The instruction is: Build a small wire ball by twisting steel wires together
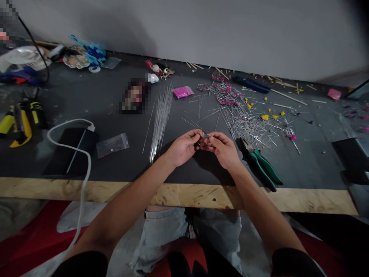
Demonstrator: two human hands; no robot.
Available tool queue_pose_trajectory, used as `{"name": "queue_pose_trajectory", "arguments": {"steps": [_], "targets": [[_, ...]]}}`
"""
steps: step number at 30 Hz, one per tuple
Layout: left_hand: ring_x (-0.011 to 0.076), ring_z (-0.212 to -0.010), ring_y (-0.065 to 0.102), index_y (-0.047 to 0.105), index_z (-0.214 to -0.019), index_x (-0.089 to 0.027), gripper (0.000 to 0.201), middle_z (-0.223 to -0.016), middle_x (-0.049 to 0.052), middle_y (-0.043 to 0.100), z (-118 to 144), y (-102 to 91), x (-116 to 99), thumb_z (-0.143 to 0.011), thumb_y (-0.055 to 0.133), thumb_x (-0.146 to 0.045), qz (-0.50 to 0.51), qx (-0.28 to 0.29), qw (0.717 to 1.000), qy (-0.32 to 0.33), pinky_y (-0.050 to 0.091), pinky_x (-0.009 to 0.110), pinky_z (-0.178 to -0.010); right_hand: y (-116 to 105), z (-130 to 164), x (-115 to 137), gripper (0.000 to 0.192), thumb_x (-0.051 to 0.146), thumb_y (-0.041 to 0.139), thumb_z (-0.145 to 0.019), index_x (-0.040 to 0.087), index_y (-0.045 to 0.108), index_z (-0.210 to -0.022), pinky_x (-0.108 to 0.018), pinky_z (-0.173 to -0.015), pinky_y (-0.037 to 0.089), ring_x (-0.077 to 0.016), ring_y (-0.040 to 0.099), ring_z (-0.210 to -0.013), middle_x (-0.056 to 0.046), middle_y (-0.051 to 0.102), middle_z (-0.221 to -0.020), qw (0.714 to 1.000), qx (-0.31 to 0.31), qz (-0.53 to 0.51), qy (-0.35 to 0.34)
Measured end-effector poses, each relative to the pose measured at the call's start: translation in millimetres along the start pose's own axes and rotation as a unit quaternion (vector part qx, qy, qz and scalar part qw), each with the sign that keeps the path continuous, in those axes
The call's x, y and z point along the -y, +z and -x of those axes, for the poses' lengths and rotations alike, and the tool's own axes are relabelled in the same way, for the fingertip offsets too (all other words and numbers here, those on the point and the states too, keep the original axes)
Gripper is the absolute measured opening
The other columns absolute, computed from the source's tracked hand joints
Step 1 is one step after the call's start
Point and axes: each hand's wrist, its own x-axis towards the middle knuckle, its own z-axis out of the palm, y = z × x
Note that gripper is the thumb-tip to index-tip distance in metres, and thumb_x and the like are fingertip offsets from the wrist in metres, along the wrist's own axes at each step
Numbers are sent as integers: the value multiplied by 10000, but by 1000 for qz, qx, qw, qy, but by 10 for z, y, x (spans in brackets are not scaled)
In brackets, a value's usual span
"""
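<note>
1. The table has a dark matte top and a raw wood front edge; its right end is cut off.
2. A loose heap of wires, thin and shiny, holds pink and yellow beads too small to make out.
3. Green-handled pliers lie just beside the right hand.
4. The left hand and right hand meet fingertip to fingertip above the table's near edge, pinching a small wire piece. It is mostly hidden, so its direction cannot be told.
</note>
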Motion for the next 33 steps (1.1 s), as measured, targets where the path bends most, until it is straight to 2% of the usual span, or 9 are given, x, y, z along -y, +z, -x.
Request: {"name": "queue_pose_trajectory", "arguments": {"steps": [5, 11, 17, 21, 26, 33], "targets": [[115, -724, 572, 641, -801, -173, 127, -770, 5, 614, -16, 28, 28, -722, 691, -259, -58, -42, 997, 30, 438, 238, -664, -5, 0, -28, 163, 326, 667, -730, 238, 667, -867, -353, -770, 556, -135, 631, -759, 17, 666, -784, 999, -4, 17, -27], [111, -711, 600, 658, -850, -177, 208, -790, 7, 656, -9, 37, 72, -690, 727, -291, -126, -82, 985, 83, 469, 263, -710, 9, 28, 0, 138, 297, 687, -721, 241, 666, -845, -380, -769, 554, -147, 643, -745, 16, 668, -807, 1000, 16, 5, -23], [110, -670, 612, 656, -815, -176, 195, -756, 3, 662, 33, 80, 81, -678, 744, -284, -189, -114, 958, 184, 488, 237, -624, 17, 59, 55, 139, 305, 690, -722, 246, 663, -844, -358, -755, 526, -148, 629, -748, 15, 649, -808, 998, 52, -12, -21], [105, -619, 609, 676, -840, -154, 227, -730, 16, 677, 64, 115, 72, -687, 736, -310, -214, -93, 956, 180, 501, 237, -593, -15, 58, 61, 161, 296, 712, -702, 238, 657, -842, -304, -756, 483, -125, 595, -730, 22, 616, -775, 995, 88, -19, -35], [94, -610, 615, 670, -826, -162, 179, -701, 8, 672, 83, 130, 51, -705, 727, -282, -196, -52, 965, 168, 496, 213, -553, -61, 57, 73, 155, 282, 724, -695, 237, 645, -821, -304, -779, 462, -121, 563, -735, 21, 575, -794, 991, 121, -16, -52], [112, -641, 632, 667, -813, -167, 195, -722, 18, 678, 95, 114, 65, -704, 725, -317, -226, -59, 959, 162, 485, 202, -506, -97, 88, 94, 188, 268, 749, -672, 236, 641, -823, -271, -729, 431, -116, 523, -736, 21, 551, -763, 988, 145, 2, -45]]}}
